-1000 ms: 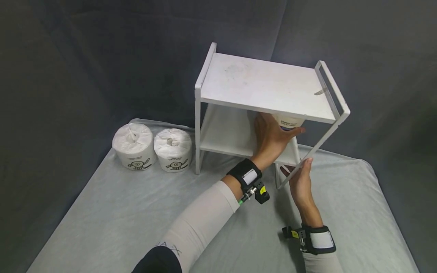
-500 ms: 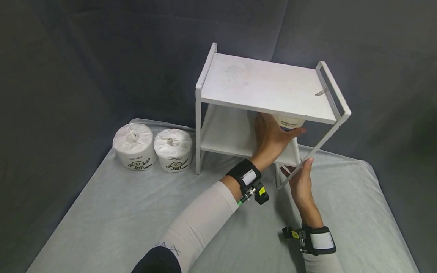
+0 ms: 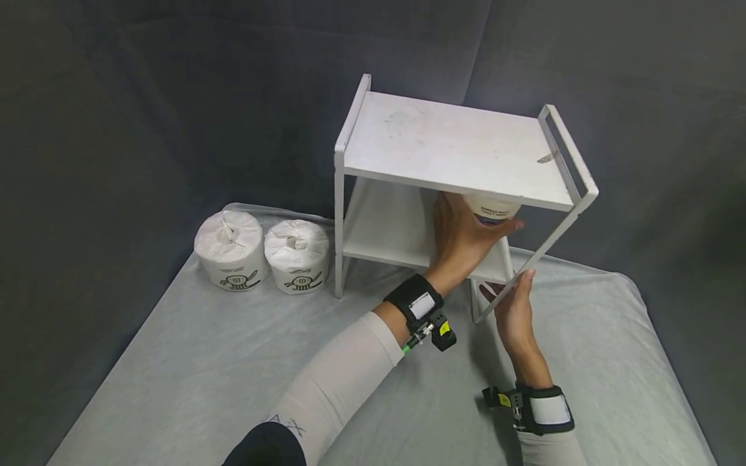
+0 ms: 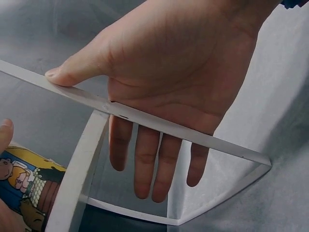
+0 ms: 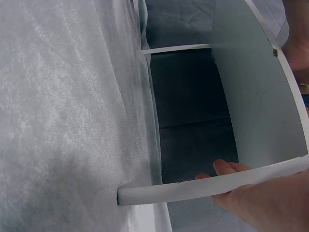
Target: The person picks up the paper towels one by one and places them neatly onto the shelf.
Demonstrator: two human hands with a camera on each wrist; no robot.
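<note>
The wrapped roll on the right reads "BAMBOO" and "TOILET PAPER"; a near sleeve shows "AX". The two left rolls bear small lettering, illegible.

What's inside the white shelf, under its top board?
A toilet paper roll, held by the left hand over the lower board. The top board covers the roll's top; whatever is behind the roll, and whether it touches the lower board, can't be seen.

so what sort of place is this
Probably a staged filming spot rather than a lived-in room: a plain dark backdrop hangs behind, the work surface is covered with a pale sheet, and cameras are strapped to both wrists.
</note>
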